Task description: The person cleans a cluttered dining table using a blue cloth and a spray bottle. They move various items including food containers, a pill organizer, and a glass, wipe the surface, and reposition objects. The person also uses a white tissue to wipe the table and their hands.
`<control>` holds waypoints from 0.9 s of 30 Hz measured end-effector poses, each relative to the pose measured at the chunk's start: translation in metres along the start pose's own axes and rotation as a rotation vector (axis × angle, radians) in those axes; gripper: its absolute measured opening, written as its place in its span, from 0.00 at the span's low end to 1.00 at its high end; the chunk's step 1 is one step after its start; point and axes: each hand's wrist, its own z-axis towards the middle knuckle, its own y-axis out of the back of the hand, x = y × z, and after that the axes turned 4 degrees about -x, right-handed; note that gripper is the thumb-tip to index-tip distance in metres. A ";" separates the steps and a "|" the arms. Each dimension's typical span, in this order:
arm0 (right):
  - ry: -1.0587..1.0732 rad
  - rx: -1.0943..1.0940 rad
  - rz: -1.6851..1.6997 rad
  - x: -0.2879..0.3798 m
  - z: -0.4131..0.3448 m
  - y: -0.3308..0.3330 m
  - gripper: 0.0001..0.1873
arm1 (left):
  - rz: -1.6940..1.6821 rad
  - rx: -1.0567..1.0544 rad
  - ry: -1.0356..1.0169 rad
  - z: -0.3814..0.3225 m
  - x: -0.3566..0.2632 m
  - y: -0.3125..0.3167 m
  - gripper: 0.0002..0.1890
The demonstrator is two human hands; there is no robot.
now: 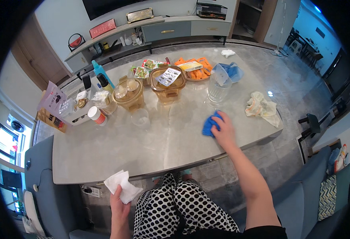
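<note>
My right hand [223, 131] presses a blue cloth [210, 125] flat on the grey coffee table [151, 149], right of its middle; the fingers lie over the cloth. Below the table's front edge, my left hand [119, 198] holds a folded white tissue [122, 185]. Behind the blue cloth stands a clear glass pitcher [219, 92]. A crumpled plastic bag [261, 108] lies to its right, near the table's end. A clear plastic cup [141, 119] stands left of the table's middle.
Amber lidded containers [129, 97], orange packets [203, 70], a white pill bottle [97, 116], a blue bottle [101, 71] and a storage tray [81, 119] crowd the table's back and left. Grey-blue sofas [288, 197] flank my seat.
</note>
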 end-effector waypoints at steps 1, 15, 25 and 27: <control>-0.063 0.010 -0.010 -0.007 -0.005 0.015 0.15 | -0.005 0.001 0.006 -0.002 0.002 0.007 0.22; -0.351 -0.037 -0.111 -0.012 0.120 0.006 0.35 | -0.049 -0.034 0.059 -0.002 0.004 0.003 0.20; -0.184 0.023 -0.015 0.003 0.116 0.004 0.18 | -0.049 -0.030 0.030 0.001 0.006 0.020 0.21; -0.013 -0.083 -0.034 0.005 0.112 -0.005 0.17 | -0.051 -0.028 0.036 0.003 0.009 0.021 0.20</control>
